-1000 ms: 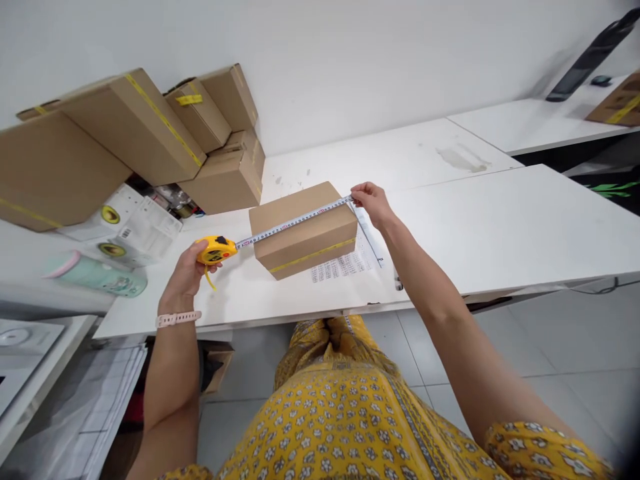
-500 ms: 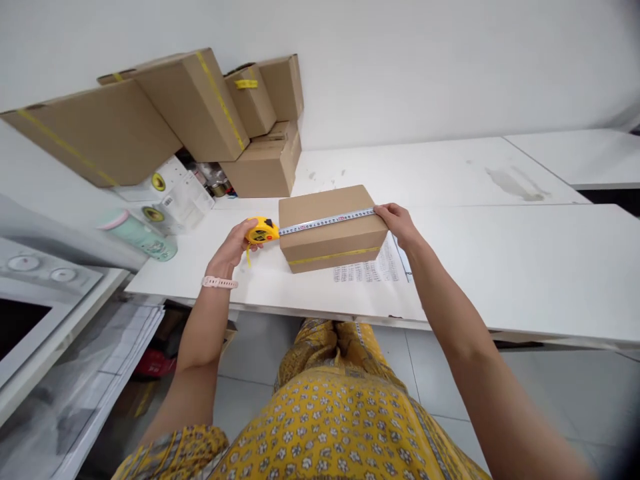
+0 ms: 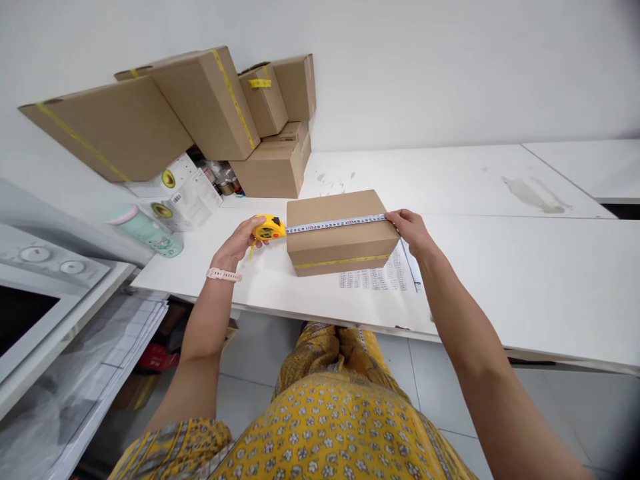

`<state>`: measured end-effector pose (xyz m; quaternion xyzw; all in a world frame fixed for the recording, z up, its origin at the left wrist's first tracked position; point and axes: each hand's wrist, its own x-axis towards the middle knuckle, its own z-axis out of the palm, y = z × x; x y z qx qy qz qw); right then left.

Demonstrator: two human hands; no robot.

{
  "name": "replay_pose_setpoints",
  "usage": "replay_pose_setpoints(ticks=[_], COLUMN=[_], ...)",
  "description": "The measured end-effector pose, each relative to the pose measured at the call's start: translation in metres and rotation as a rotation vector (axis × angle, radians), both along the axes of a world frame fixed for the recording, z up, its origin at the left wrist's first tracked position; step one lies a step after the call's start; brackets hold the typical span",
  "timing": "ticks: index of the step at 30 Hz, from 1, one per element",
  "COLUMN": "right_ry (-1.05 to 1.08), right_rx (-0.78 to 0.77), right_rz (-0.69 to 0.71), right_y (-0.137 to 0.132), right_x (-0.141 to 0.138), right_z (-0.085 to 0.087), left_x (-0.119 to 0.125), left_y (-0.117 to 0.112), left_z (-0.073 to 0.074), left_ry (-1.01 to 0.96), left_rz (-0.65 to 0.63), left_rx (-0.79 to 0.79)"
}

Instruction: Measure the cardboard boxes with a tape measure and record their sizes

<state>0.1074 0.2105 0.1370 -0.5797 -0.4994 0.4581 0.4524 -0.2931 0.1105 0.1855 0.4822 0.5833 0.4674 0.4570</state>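
Observation:
A cardboard box (image 3: 340, 248) with a yellow strip along its front side sits on the white table (image 3: 500, 280). My left hand (image 3: 244, 239) is closed around a yellow tape measure (image 3: 269, 228) just left of the box. Its white blade (image 3: 335, 224) is drawn out across the box top from left to right. At the box's right edge, my right hand (image 3: 409, 228) pinches the blade's end against the corner. Under the box's front right part lies a printed sheet (image 3: 375, 277), partly hidden.
Several cardboard boxes (image 3: 200, 100) are stacked at the back left against the wall. In front of them are white cartons with avocado pictures (image 3: 185, 200) and a mint-green tumbler (image 3: 150, 232). A white microwave (image 3: 45, 267) stands at the left edge.
The whole scene has shifted slightly to the right as the view turned. Both hands keep their hold, with the blade still stretched over the box top.

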Motion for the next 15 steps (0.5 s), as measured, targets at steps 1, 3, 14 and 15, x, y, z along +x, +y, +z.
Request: replay_pose_setpoints(ticks=[1,3,14,15], right_ry=[0.001,0.002,-0.015,-0.018], right_rx=[-0.008,-0.011,0.123,0.15], right_rz=[-0.008,-0.022,-0.001,-0.005], right_y=[0.001,0.001,-0.002,-0.003], right_x=[0.0,-0.001,-0.002,-0.001], right_z=[0.001,0.002,-0.003,-0.002], left_x=[0.0,0.001,0.007,0.008], left_y=[-0.001,-0.002,-0.004,-0.009], left_z=[0.001,0.002,0.007,0.011], left_ry=[-0.004,-0.024,0.009,0.03], left_rz=[0.004,0.019,0.006,0.003], left_rx=[-0.003,-0.01,0.013,0.03])
